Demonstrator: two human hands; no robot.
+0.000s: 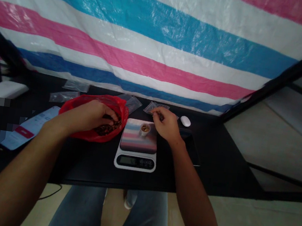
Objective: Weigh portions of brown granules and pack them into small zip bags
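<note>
Left of the scale (pixel 137 143), the left hand (pixel 87 117) reaches into a red bag (pixel 96 100), its fingers (pixel 112 116) curled over dark pieces (pixel 106 128); whether they are clamped on them, I cannot tell. The right hand (pixel 166 124) hovers over the scale's back edge, its fingertips (pixel 155 110) pinched together just beyond a small cup (pixel 145 129) of brown bits standing on the scale. Clear bags (pixel 133 104) and a mouse (pixel 185 121) lie behind the scale on the table (pixel 215 176).
</note>
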